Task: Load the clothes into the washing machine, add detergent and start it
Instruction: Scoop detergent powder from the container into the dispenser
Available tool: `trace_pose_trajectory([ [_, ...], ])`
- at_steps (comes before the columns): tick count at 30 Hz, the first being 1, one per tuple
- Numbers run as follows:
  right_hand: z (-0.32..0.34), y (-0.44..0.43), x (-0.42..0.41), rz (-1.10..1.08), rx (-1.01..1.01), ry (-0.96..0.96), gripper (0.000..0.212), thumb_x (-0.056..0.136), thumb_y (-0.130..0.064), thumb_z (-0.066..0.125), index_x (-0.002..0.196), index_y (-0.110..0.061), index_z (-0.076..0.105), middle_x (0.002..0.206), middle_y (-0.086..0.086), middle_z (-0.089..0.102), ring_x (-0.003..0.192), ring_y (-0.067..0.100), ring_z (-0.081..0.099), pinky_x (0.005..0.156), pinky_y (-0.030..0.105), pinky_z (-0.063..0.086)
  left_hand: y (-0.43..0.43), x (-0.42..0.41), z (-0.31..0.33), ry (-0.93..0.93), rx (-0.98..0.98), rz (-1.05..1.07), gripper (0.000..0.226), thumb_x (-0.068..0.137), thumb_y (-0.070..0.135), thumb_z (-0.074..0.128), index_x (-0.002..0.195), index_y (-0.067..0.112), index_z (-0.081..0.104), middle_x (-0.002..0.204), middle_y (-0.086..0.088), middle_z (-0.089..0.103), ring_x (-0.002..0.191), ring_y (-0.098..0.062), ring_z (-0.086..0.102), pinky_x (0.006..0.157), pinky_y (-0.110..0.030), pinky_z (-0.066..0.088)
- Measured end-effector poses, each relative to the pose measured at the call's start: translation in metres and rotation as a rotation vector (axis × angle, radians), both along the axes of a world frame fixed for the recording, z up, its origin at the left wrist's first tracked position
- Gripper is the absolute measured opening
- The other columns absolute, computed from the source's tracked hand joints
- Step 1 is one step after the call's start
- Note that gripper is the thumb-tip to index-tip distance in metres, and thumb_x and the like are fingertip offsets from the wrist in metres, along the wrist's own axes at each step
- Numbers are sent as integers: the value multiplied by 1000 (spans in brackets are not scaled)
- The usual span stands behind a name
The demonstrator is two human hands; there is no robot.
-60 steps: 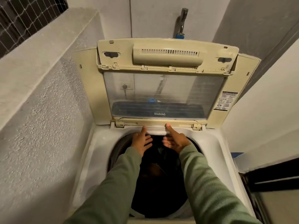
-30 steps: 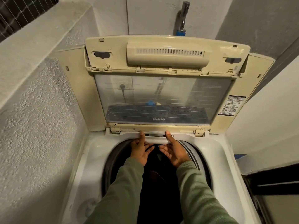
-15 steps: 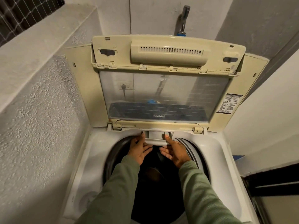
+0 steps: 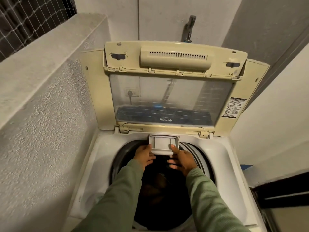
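Both hands worked at the back rim of the tub. Left hand (image 4: pixel 145 154) gripped the left front corner of the detergent drawer (image 4: pixel 163 144), thumb on top and fingers curled beneath; right hand (image 4: pixel 181 159) gripped the right front corner likewise. Grip was narrow, closed on the drawer's front lip. The pairing of hands, one per corner, probably kept the drawer square in its slot so it would not bind.

Drawer was a grey, shallow tray, partly out of the white top deck (image 4: pixel 215 153), just below the hinge of the raised lid (image 4: pixel 172 87). Its sliding axis ran front to back, open side up, front lip toward the person and overhanging the tub opening (image 4: pixel 160 195). Dividers showed inside; compartments looked bare, though the light was poor.

Tub interior was dark. Dim shapes low in it were likely clothes, not certain. Lid stood upright against the wall, leaving both hands free. Tap (image 4: pixel 189 29) was on the wall above it.

Judged step: opening the drawer for detergent. No detergent container was in view.
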State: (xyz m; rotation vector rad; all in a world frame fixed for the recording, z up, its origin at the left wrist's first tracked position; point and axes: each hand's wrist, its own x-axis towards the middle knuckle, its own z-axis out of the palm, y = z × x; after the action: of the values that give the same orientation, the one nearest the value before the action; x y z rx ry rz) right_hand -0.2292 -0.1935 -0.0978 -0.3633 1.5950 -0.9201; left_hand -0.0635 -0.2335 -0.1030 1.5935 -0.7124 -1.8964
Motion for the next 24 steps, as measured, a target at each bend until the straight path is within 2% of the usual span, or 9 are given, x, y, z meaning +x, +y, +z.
trace_pose_trajectory([
  [3,-1,0,-3,40,13,91,60,78,-48,74,109,2,64,79,10,63,59,21,58,51,28,51,-2,1,4,-144,-57,-78,38,102,34,43,129,8,48,111,-14,54,106,-31,57,92,-40,45],
  [6,0,-2,-5,90,17,184,62,77,-50,73,107,3,62,80,11,64,55,21,56,49,28,49,-3,4,5,-235,-93,-126,28,101,34,45,114,9,51,91,-10,54,85,-24,53,71,-32,44],
  [8,1,-2,-8,114,20,237,59,80,-49,71,109,3,61,79,11,63,52,20,55,48,27,47,1,5,7,-281,-103,-131,24,100,32,48,108,9,51,82,-7,52,75,-21,52,63,-29,43],
  [13,10,5,-13,182,20,394,53,81,-43,71,114,-6,53,92,14,65,60,23,63,50,29,50,19,8,19,-343,-124,-161,26,98,30,51,114,9,51,86,-11,54,67,-21,50,57,-28,42],
  [15,16,9,-14,207,-6,508,42,78,-41,73,102,-14,51,99,13,65,74,27,67,60,37,56,25,10,27,-349,-132,-159,27,97,27,53,118,11,49,81,-9,52,59,-18,46,50,-26,39],
  [17,22,11,-14,252,-45,606,35,72,-42,76,86,-23,49,101,10,65,87,31,67,79,46,57,30,12,35,-365,-139,-152,29,96,24,55,121,14,46,77,-8,51,56,-15,43,45,-23,37],
  [18,25,12,-13,286,-76,622,34,71,-40,77,81,-25,49,99,9,66,88,32,67,82,48,56,32,13,41,-374,-147,-145,29,96,23,55,121,15,45,77,-7,51,56,-15,43,45,-24,37],
  [23,45,13,0,417,-225,629,20,69,-30,73,74,-24,54,90,6,69,80,33,68,79,47,57,47,20,65,-454,-245,-148,28,96,17,55,122,12,45,89,-10,55,59,-14,47,43,-18,41],
  [24,47,13,4,451,-251,641,19,71,-29,72,74,-24,54,89,7,69,79,32,68,78,45,57,51,22,69,-476,-274,-151,29,95,17,56,122,11,47,94,-12,57,63,-17,52,48,-21,46],
])
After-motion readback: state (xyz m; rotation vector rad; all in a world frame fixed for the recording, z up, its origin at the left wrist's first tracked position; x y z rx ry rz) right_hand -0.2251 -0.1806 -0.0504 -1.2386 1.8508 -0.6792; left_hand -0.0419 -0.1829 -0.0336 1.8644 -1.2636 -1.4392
